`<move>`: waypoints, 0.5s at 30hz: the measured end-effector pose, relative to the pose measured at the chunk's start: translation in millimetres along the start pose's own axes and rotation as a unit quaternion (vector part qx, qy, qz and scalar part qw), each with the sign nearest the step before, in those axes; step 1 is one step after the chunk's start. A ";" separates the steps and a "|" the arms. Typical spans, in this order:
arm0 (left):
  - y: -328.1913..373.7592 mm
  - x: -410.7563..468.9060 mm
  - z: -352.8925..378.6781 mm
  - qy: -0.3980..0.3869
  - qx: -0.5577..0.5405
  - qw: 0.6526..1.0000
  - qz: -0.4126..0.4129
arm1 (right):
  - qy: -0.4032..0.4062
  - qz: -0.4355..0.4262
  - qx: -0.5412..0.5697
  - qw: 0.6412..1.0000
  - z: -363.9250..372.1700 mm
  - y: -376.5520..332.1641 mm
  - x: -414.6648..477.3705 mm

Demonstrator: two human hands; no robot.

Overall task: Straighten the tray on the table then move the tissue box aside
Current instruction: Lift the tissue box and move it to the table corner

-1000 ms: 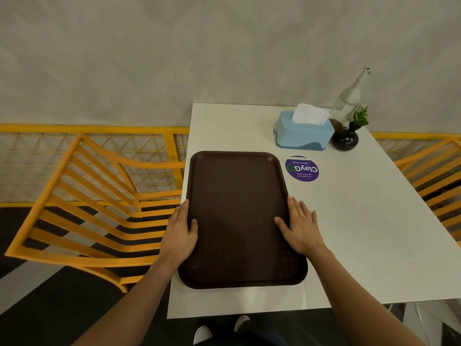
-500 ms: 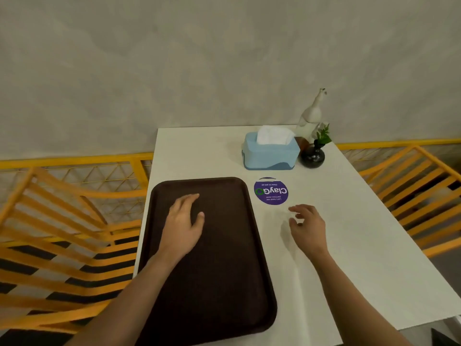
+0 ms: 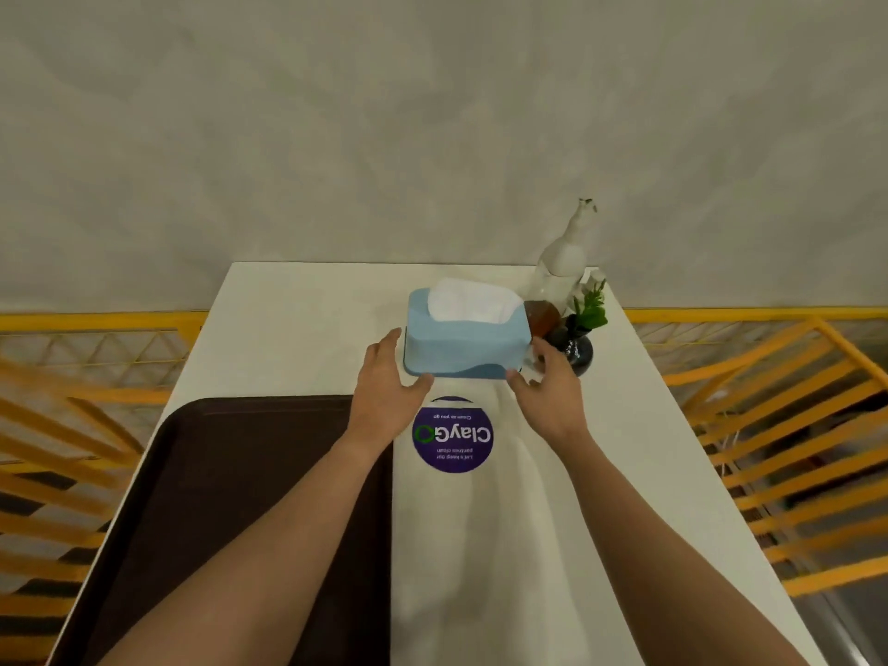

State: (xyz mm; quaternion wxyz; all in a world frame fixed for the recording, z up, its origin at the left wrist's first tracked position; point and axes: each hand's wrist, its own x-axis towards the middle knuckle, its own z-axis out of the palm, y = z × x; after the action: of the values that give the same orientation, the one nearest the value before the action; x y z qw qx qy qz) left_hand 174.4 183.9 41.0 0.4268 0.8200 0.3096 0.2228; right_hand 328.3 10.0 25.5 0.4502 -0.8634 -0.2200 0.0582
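Hands (image 3: 473, 394) flank tissue box (image 3: 466, 339); bare table (image 3: 298, 329) left, vase (image 3: 574, 348) right.

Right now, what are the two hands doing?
Left hand: open, at the tissue box's left end.
Right hand: open, at its right end.

Both forearms extended forward, roughly parallel. Left hand (image 3: 387, 382) and right hand (image 3: 548, 391) spread wide, palms facing inward, thumbs toward each other.

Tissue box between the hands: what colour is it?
Light blue, with a darker blue wave along its base, white tissue on top; the tissue box shows in the head view.
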 end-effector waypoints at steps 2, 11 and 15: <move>3.1 11.2 15.3 0.002 -0.017 1.000 0.001 | -0.017 0.006 0.011 1.000 5.9 8.4 14.2; -6.8 47.5 41.3 -0.025 -0.047 0.998 -0.023 | -0.078 -0.019 0.068 0.994 17.6 23.1 35.3; -15.3 54.9 46.3 -0.025 -0.068 0.993 -0.092 | -0.088 -0.018 0.075 0.993 23.5 34.7 39.5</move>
State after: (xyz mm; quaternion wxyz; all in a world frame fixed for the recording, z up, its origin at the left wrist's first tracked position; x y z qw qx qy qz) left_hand 237.7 203.0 9.0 0.5079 0.7624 0.3572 0.1821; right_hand 368.0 27.4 -12.4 0.4938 -0.8143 -0.2698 0.1425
